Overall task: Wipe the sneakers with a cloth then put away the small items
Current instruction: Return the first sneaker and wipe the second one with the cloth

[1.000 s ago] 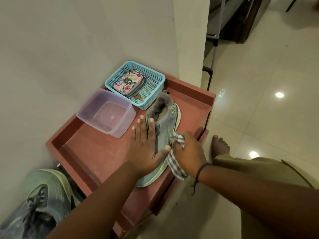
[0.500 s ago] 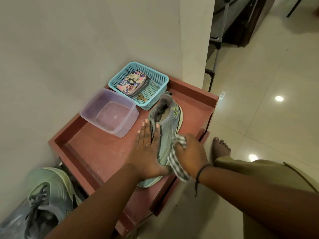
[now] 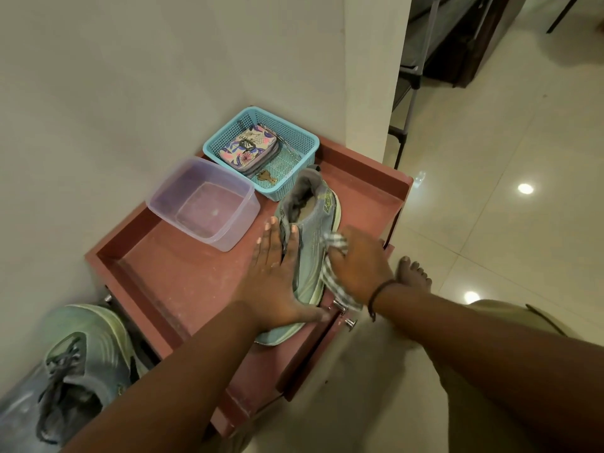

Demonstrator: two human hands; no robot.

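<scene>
A grey-green sneaker [image 3: 313,223] lies on the red cabinet top [image 3: 183,276]. My left hand [image 3: 277,276] lies flat on its laces and left side, fingers straight, holding it down. My right hand [image 3: 359,266] grips a grey-and-white checked cloth [image 3: 333,276] against the sneaker's right side. The second sneaker [image 3: 75,367] sits low at the left, beside the cabinet. A blue mesh basket [image 3: 294,132] at the back holds a floral pouch [image 3: 250,148] and a key [image 3: 268,178].
An empty translucent purple tub [image 3: 202,201] stands left of the sneaker, in front of the basket. Walls close the left and back sides. My bare foot [image 3: 413,273] rests on glossy floor tiles at the right. A metal frame [image 3: 415,80] stands beyond the pillar.
My right hand has slid the cloth forward along the sneaker's right side, toward the heel. My left hand stays pressed on the sneaker. The view has shifted slightly.
</scene>
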